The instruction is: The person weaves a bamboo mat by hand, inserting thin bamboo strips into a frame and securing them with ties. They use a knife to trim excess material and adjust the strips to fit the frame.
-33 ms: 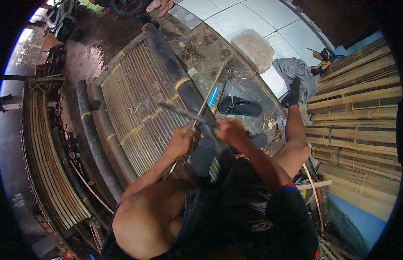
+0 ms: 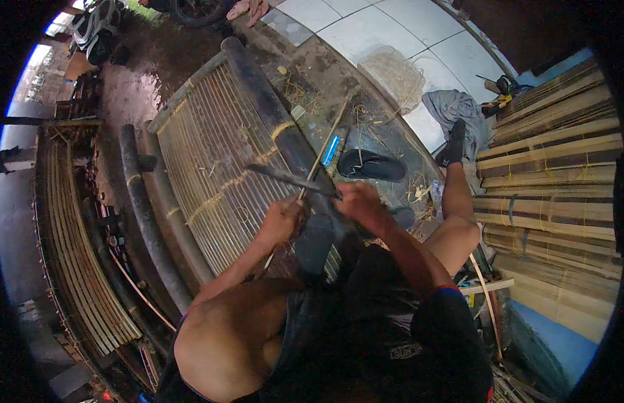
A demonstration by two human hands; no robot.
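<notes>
In my left hand (image 2: 283, 220) is a long thin bamboo strip (image 2: 329, 140), gripped with the fingers closed round it. The strip slants up and away to the right, and its near end comes out below my wrist. My right hand (image 2: 360, 203) is closed on the handle of a knife (image 2: 278, 176), most of that handle hidden by the fingers. Its long dark blade points left and lies across the strip just beyond my left hand. Beneath both hands runs the dark pole edge of a slatted bamboo bench (image 2: 221, 144).
Black sandals (image 2: 371, 165), a blue packet (image 2: 331, 150) and bamboo shavings (image 2: 419, 191) lie on the floor to the right. Bundled bamboo slats (image 2: 547, 171) are stacked at far right. A grey cloth (image 2: 453, 111) rests by my foot. Bamboo poles (image 2: 141, 195) stand left.
The knife has shifted very slightly along the strip, and my right hand, blurred before, now looks sharper. My left hand keeps its hold on the bamboo strip.
</notes>
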